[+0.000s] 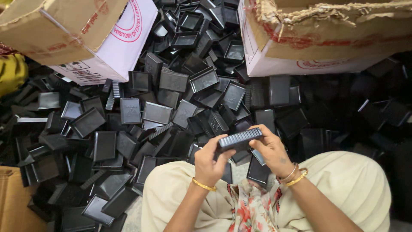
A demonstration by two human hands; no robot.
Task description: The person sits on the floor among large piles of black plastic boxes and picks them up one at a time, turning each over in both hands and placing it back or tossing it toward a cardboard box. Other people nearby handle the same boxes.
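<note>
Both my hands hold one black ribbed plastic piece (pixel 238 139) between them, above my lap. My left hand (pixel 209 161) grips its left end, fingers curled around the edge. My right hand (pixel 271 149) clasps the right end from above and behind. Gold bangles sit on both wrists. In front of my knees spreads a big heap of black rectangular plastic trays and lids (pixel 171 99); several lie open side up, others are tilted or upside down.
A white and brown cardboard box (pixel 92 36) stands at the upper left, another torn cardboard box (pixel 317 38) at the upper right. Brown cardboard (pixel 13 202) lies at the lower left. Yellow cloth (pixel 12 71) shows at the left edge. My cream-clothed knees fill the bottom.
</note>
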